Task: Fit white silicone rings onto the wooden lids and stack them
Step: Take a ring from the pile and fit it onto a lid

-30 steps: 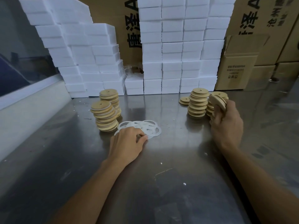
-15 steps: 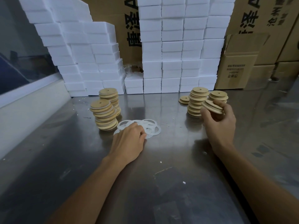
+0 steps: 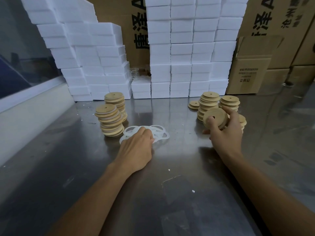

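Right hand (image 3: 226, 132) grips a tilted wooden lid (image 3: 215, 118); left hand (image 3: 136, 149) rests, fingers curled, on the silicone rings (image 3: 160, 133).

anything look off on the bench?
Front left lid stack leans, its discs staggered sideways; it could topple. White crumbs are scattered on the steel table. Nothing else stands out.

Bare steel surface (image 3: 170, 193) open across the near half, clear lane down the middle between lid stacks at left (image 3: 110, 121) and right (image 3: 208, 104), ring pile (image 3: 160, 132) mid-lane, foam blocks (image 3: 184, 53) and cartons (image 3: 252, 72) walling the back
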A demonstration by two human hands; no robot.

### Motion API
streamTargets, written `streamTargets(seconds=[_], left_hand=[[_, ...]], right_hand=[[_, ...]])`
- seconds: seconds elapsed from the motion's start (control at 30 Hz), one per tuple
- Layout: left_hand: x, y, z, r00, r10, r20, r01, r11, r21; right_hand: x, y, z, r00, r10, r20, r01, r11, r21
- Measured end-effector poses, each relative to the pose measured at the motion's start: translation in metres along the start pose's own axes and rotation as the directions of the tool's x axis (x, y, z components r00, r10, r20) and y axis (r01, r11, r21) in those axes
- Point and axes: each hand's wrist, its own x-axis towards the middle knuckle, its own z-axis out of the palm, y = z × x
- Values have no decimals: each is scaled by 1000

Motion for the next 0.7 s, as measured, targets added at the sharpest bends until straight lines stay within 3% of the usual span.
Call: streamTargets(seconds=[0.07, 0.13, 0.27, 0.5, 0.57, 0.7], left_hand=[[-2, 0, 2, 997, 35, -62, -43, 989, -143], [-3, 6, 3, 991, 2, -133, -54, 919, -391], [0, 22, -2, 982, -182, -55, 73, 626, -777], [-3, 32, 2, 938, -293, 186, 265, 260, -928], [-4, 35, 4, 945, -278, 174, 244, 239, -940], [-6, 38, 7, 941, -298, 161, 230, 215, -949]], right_hand=[[-1, -1, 1, 998, 9, 63, -12, 999, 50], [-3, -2, 2, 989, 14, 146, -28, 996, 89], [-12, -10, 7, 939, 40, 343, -98, 983, 153], [-35, -35, 19, 830, 21, 557, -161, 966, 203], [-42, -38, 23, 811, 6, 585, -130, 977, 170], [-46, -34, 28, 849, -131, 511, 94, 991, 98]])
